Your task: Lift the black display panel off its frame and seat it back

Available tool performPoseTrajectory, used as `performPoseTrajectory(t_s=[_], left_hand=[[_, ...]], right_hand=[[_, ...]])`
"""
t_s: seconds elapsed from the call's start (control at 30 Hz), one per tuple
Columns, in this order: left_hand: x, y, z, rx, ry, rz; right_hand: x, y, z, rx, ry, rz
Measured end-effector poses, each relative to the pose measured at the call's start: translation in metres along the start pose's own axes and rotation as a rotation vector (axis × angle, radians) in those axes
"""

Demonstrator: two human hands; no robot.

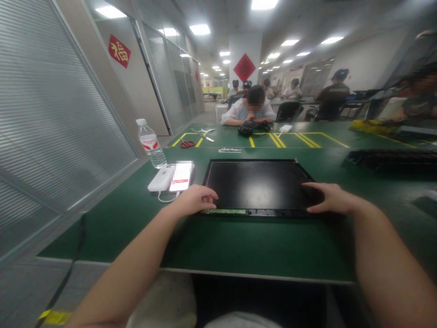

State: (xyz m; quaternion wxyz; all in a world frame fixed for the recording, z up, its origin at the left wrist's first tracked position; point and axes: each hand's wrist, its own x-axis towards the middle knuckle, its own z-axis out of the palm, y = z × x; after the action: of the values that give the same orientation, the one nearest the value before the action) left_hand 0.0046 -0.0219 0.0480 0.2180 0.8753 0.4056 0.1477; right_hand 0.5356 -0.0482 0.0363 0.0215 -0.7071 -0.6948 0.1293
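Note:
A flat black display panel [256, 184] lies on the green table in front of me, light from above shining on its dark face. A narrow green circuit strip [227, 211] runs along the left part of its near edge. My left hand [194, 199] grips the panel's near left corner, fingers curled in over the frame. At the opposite side, my right hand [329, 197] holds the near right corner, its thumb on the front edge and its index finger reaching over the side. The undersides of both corners are hidden by my hands.
Left of the panel are a lit phone [181, 176], a white power bank [160, 178] cabled to it and a water bottle [151, 145]. Red-handled scissors [187, 144] and a black object [251, 128] lie farther back. A person [251, 107] leans on the table's far side.

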Motion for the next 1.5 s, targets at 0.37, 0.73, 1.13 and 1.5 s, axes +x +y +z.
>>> performPoseTrajectory(t_s=[0.37,0.73,1.13,1.5], left_hand=[[0.0002,0.0040,-0.0035,0.185,-0.004,0.026],[-0.0029,-0.0042,-0.0089,0.034,-0.045,-0.002],[-0.0055,-0.0039,-0.0090,0.092,-0.039,0.049],[-0.0054,0.0019,-0.0089,0.137,-0.034,0.050]], right_hand=[[-0.0003,-0.0028,-0.0006,0.008,0.012,0.045],[-0.0002,-0.0042,0.0012,-0.019,0.015,0.043],[0.0008,-0.0021,-0.0017,-0.013,0.009,0.034],[0.0021,-0.0038,-0.0024,-0.010,0.006,0.039]])
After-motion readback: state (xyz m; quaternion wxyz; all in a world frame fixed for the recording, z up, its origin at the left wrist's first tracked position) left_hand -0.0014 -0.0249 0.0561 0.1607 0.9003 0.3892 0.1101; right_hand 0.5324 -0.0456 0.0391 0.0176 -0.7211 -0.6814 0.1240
